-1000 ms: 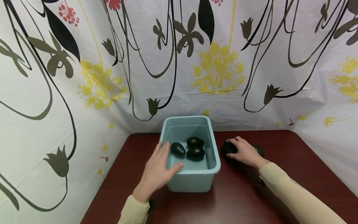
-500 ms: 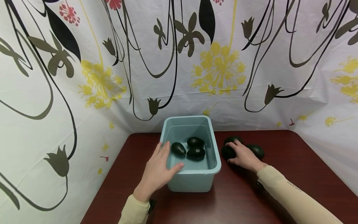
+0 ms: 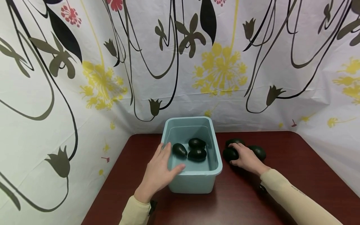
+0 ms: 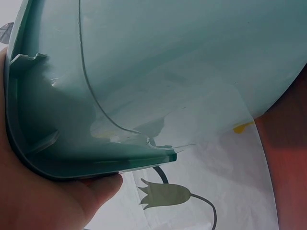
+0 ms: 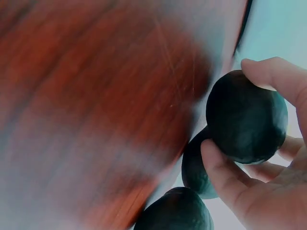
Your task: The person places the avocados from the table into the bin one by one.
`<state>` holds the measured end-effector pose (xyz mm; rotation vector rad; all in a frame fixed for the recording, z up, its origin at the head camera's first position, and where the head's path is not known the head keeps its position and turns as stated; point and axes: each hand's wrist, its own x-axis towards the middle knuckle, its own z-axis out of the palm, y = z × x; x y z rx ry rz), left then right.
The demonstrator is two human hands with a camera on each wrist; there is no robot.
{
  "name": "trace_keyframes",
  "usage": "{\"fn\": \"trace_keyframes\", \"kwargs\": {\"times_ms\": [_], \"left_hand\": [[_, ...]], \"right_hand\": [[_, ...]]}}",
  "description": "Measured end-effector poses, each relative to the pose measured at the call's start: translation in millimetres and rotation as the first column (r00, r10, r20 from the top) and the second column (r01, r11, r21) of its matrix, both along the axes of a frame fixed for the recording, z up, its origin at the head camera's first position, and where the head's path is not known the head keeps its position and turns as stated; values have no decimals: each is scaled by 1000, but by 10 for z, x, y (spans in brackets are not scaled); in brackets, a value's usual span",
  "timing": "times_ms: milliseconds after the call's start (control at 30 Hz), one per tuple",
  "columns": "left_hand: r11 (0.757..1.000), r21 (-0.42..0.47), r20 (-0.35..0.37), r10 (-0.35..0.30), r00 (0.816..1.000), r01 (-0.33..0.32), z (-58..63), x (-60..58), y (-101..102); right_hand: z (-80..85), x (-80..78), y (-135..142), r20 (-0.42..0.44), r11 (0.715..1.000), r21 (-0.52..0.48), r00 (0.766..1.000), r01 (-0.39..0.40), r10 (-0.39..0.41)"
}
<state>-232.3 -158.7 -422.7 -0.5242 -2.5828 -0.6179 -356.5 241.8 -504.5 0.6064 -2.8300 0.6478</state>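
Note:
A light blue plastic bin [image 3: 192,183] stands on the table with three dark green avocados [image 3: 179,150] on its floor. My left hand [image 3: 155,176] rests on the bin's near left corner, fingers straight along the rim; the left wrist view shows the thumb against the bin's outer edge [image 4: 139,167]. To the right of the bin, my right hand [image 3: 248,159] holds an avocado [image 5: 247,117] between thumb and fingers. Two more avocados lie close by: one behind it [image 3: 234,142], one to its right [image 3: 258,152], partly behind the hand.
The dark red-brown table [image 3: 242,200] has rounded far corners. A white flower-printed cloth [image 3: 225,112] hangs right behind the far edge and along the sides. The bin's raised rim [image 3: 217,153] lies between the held avocado and the bin's inside.
Over the first half second my right hand shifts slightly toward me, uncovering the back avocado. Since then it barely moves. The left hand and the bin stay in place.

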Motion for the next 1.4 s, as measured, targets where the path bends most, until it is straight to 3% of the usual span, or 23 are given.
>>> {"fn": "trace_keyframes", "kwargs": {"times_ms": [500,1400], "left_hand": [[1000,-21,9,8,1000,-8,-6,0,8],[1000,-12,7,1,1000,-1,4,14,13]], "right_hand": [[87,110,-15,-4,998,-58,1000,-3,3],[124,240,-2,-41,997,-71,999,-23,20]]}}
